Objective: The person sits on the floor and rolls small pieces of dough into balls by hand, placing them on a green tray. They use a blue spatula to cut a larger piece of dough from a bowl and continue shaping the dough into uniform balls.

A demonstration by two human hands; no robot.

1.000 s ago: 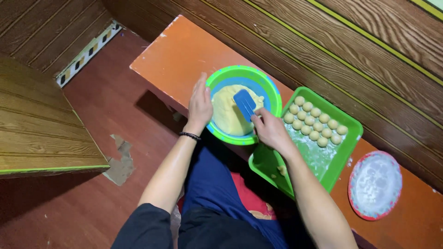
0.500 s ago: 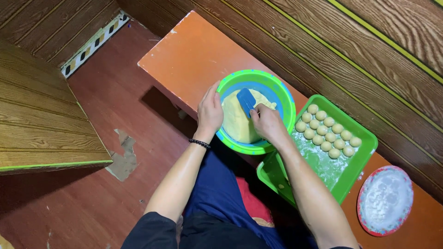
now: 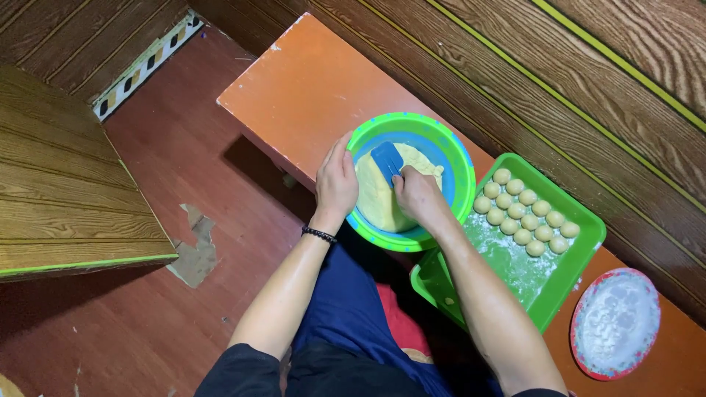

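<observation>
We look down on an orange tabletop [image 3: 309, 88] that runs along a dark wooden wall. On it, nearest to us, sits a round bowl [image 3: 456, 158] with a green rim and a blue inside, and in that bowl lies a pale yellow mass of dough [image 3: 375, 198], heaped toward the near left side.

Our left hand [image 3: 336, 182] rests on the bowl's left rim, fingers together and curved over the edge — it steadies the bowl and touches the rim just beside the dough. A dark beaded bracelet [image 3: 318, 234] circles that wrist.

Our right hand [image 3: 417, 195] is inside the bowl, closed around the handle end of a blue scraper [image 3: 386, 160]. The scraper's flat blade stands out beyond the fingers and lies against the top of the dough, toward the far side of the heap. So the dough sits between the two hands, with the right one on top of it.

Just to the right of the bowl, touching or nearly so, is a green rectangular tray [image 3: 581, 246] dusted with flour, and rows of small dough balls [image 3: 526, 212] fill its far end. Further right stands a red-rimmed plate [image 3: 616, 323] of white flour, apart from the tray.
</observation>
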